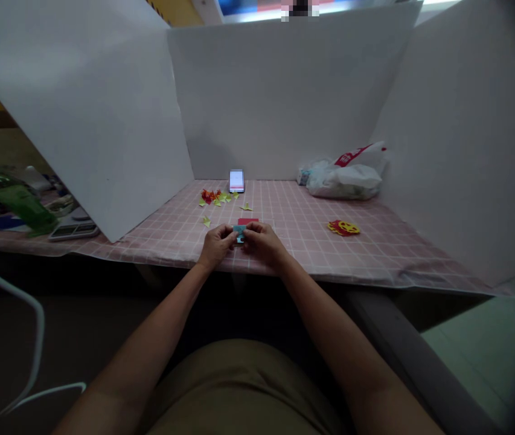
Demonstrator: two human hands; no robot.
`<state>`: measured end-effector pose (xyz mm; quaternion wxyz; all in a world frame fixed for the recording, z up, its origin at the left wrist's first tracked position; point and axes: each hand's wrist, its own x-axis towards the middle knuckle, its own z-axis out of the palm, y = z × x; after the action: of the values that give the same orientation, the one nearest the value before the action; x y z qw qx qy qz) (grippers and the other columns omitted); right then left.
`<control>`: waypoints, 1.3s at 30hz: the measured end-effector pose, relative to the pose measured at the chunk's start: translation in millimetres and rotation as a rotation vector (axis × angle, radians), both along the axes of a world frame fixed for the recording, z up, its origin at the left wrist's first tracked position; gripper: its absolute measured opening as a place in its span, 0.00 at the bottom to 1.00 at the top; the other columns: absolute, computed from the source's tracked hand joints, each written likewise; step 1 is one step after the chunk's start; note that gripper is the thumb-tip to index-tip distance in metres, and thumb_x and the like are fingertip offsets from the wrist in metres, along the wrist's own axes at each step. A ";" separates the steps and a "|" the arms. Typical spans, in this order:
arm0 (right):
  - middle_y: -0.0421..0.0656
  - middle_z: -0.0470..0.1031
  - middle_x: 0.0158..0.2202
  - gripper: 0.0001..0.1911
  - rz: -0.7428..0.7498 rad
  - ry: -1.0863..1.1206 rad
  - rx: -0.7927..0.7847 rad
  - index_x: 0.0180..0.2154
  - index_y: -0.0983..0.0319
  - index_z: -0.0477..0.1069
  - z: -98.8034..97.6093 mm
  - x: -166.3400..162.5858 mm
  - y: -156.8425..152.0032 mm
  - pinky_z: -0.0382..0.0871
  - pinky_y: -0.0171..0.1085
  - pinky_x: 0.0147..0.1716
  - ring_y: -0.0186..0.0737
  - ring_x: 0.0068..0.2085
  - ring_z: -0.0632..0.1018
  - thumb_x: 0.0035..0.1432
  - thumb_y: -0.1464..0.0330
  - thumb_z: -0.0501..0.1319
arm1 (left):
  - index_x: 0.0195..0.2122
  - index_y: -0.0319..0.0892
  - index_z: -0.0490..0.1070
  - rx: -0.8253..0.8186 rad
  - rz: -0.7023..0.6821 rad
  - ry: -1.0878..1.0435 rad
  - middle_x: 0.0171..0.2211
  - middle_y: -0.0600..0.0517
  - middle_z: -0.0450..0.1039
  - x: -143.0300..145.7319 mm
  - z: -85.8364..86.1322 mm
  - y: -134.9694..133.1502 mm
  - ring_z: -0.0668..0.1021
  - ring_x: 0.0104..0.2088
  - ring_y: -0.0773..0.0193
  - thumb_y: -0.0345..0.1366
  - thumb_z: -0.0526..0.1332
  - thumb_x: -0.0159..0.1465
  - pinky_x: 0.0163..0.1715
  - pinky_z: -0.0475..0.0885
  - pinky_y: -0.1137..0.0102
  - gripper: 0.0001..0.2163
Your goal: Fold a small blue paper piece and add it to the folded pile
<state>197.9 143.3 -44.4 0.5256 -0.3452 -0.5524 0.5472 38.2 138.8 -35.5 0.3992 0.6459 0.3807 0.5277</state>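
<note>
Where the table meets the body, left hand and right hand both pinch a teal paper, held squarely between them; a red paper lies just beyond.

**Paper on a wipe-clean cloth**

A small teal sheet, thin matt paper, sits pinched between the left hand and the right hand. Just beyond it is a red square of the same flat, unshiny paper. The folded scraps and the red-and-yellow cut-outs also look like paper. The pink checked table cover looks smooth, with a faint sheen like plastic sheeting. The white boards around it are matt and smooth. The bag is crinkled, glossy plastic film, and the phone shows a glossy lit screen. The tan trousers are plain matt cloth.
</note>
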 end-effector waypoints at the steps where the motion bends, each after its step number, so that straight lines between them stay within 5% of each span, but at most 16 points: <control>1: 0.37 0.71 0.25 0.13 0.007 0.015 -0.012 0.29 0.59 0.65 0.0 0.1 0.0 0.70 0.35 0.24 0.32 0.22 0.71 0.46 0.61 0.67 | 0.27 0.40 0.71 0.008 0.004 0.001 0.21 0.56 0.69 0.8 0.9 -1.1 0.71 0.20 0.70 0.41 0.67 0.56 0.22 0.67 0.74 0.10; 8: 0.36 0.71 0.25 0.10 0.040 0.065 -0.043 0.29 0.60 0.65 2.2 0.5 -0.4 0.70 0.35 0.26 0.32 0.23 0.72 0.44 0.67 0.65 | 0.29 0.40 0.72 0.015 0.006 0.004 0.21 0.57 0.69 1.4 3.0 -3.1 0.71 0.20 0.70 0.38 0.66 0.57 0.22 0.67 0.74 0.07; 19: 0.36 0.71 0.22 0.13 0.037 0.071 -0.042 0.28 0.61 0.69 1.7 2.3 -0.3 0.67 0.32 0.22 0.31 0.21 0.70 0.48 0.60 0.68 | 0.27 0.39 0.71 -0.077 -0.061 -0.017 0.20 0.56 0.70 -4.5 -2.7 6.5 0.70 0.19 0.70 0.43 0.66 0.56 0.21 0.65 0.74 0.11; 39: 0.37 0.70 0.27 0.14 0.142 0.061 -0.068 0.28 0.62 0.69 2.5 2.8 -4.5 0.66 0.31 0.23 0.30 0.25 0.70 0.46 0.63 0.71 | 0.29 0.38 0.72 -0.105 -0.098 -0.043 0.19 0.57 0.68 -7.1 -4.0 9.0 0.68 0.18 0.72 0.45 0.66 0.56 0.20 0.62 0.75 0.13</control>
<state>200.8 138.8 -41.8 0.4900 -0.3062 -0.5402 0.6118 31.1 147.8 -39.4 0.4658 0.6304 0.3672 0.5008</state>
